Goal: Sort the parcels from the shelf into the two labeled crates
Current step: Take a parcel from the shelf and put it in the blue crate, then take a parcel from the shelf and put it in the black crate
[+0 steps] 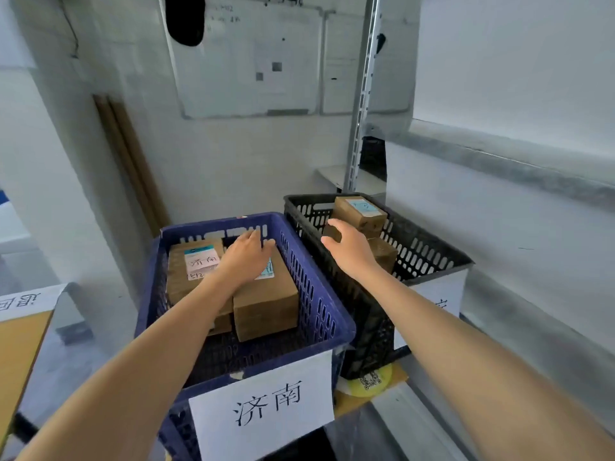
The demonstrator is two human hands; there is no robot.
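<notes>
A blue crate [332, 314] with a white sign reading 济南 stands in front of me. It holds brown parcels: one with a pink 济南 label [196, 271] on the left, another [266, 301] on the right. My left hand [248, 257] rests flat on top of the right parcel and covers most of its label. To the right is a black crate [429, 257] whose white sign is partly hidden by my arm. Inside it, a parcel with a blue label [361, 212] lies on top of others [384, 254]. My right hand [349, 247] is spread over these parcels, thumb apart, holding nothing.
A grey metal shelf [499, 154] with an upright post [362, 94] runs along the right. Whiteboards [246, 61] hang on the back wall. A cardboard box [20, 344] sits at the left edge. A yellow disc [369, 384] lies under the black crate.
</notes>
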